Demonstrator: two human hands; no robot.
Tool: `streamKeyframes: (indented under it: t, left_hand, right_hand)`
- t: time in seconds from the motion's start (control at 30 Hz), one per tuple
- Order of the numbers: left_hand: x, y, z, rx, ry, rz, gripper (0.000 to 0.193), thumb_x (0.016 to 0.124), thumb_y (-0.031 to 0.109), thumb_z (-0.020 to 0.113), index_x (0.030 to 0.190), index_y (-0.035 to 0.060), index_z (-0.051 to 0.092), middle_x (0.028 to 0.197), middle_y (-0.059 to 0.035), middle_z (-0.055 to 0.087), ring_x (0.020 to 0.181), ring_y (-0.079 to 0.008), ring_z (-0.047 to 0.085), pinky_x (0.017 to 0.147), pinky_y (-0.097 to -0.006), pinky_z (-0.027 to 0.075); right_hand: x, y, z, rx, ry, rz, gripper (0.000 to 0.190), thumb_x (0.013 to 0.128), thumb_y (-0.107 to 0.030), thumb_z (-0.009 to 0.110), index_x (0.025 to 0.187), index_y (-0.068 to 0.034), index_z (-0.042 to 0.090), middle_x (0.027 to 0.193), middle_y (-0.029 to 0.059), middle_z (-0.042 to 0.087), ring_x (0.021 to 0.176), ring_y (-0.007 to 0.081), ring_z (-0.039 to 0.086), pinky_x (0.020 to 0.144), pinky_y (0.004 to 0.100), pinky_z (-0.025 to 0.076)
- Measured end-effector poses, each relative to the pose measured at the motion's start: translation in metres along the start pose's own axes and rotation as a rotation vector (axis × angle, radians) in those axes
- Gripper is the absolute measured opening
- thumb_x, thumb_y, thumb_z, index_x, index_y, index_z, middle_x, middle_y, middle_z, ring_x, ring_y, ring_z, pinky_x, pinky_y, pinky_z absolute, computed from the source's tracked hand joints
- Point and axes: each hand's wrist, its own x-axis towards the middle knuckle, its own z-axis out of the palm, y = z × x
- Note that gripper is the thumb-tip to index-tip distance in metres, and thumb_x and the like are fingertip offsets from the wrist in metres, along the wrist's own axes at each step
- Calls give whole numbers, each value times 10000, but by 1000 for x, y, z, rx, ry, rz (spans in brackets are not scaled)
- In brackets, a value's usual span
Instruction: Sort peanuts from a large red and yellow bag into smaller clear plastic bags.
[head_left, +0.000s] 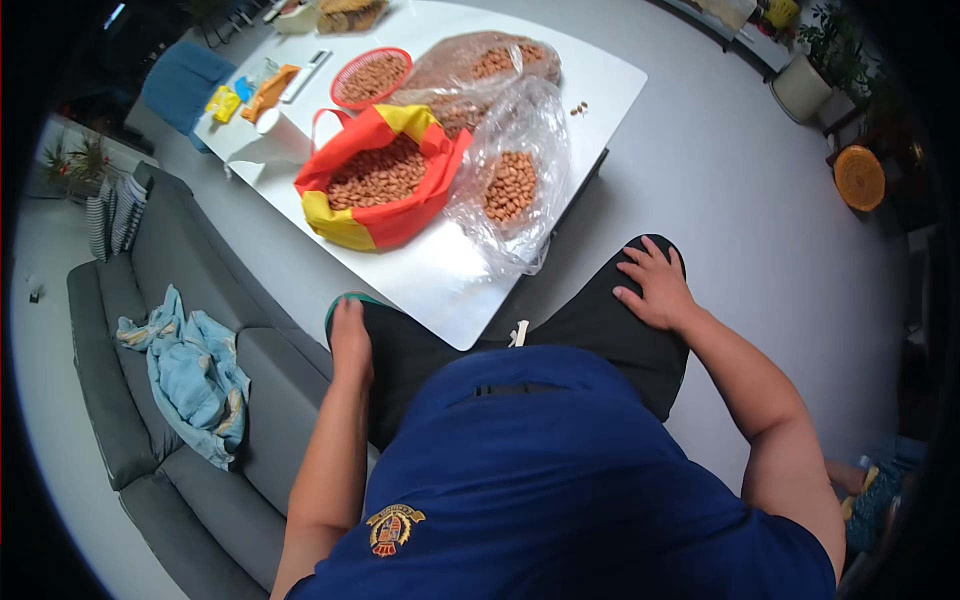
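Note:
My left hand rests on my left thigh near the knee, seen edge-on, its fingers partly hidden. My right hand lies on my other knee with its fingers spread, holding nothing. On the white table before me, a red and yellow fabric bag stands open, full of brown-shelled nuts or beans. Touching its right side is a clear plastic bag with a smaller pile of them. Behind lie a larger filled plastic bag and a red plastic basket holding more.
A white paper cup, orange packet and yellow packet are at the table's left. A blue chair stands beyond. A grey sofa with a light-blue cloth is at left. Part of another person shows lower right.

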Motion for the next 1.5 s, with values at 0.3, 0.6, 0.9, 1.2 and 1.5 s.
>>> streamKeyframes:
  t: [0.3,0.6,0.9,1.2,1.5]
  left_hand:
    - [70,33,91,-671,280,-318,506,969,332,340,1245,-62,500,1274,-217,556,1165,-351,568,959,-442,478]
    - [72,52,114,46,599,-478,565,995,382,346,1243,-107,480,1261,-306,528,1137,-404,542,959,-441,435]
    - [6,96,54,713,275,-479,544,874,174,555,1355,-33,408,1181,-208,580,1064,-307,578,922,-398,467]
    - [-120,225,93,789,-108,-488,527,863,162,550,1358,7,458,1070,-185,675,977,-311,662,892,-385,503]
    - [-99,275,167,750,-533,-312,598,853,220,579,1399,27,430,1095,-217,685,1041,-345,656,933,-387,495]
  right_hand:
    - [40,30,21,195,71,-99,389,827,-293,588,1143,-83,675,1319,72,573,1342,293,399,1126,596,201]
    - [58,57,-8,390,-155,-119,409,784,-182,564,1175,-90,638,1349,64,547,1352,286,393,1147,569,178]
    - [-35,58,-39,380,-108,161,386,833,-259,562,1174,-96,636,1302,87,579,1247,294,491,1044,585,336]
    - [-131,144,-67,616,-450,509,309,871,-266,507,962,-20,669,927,231,657,926,423,618,841,481,489]
    - [-249,240,-73,520,-508,641,333,856,-283,507,883,-12,699,923,221,682,918,404,638,852,483,491]
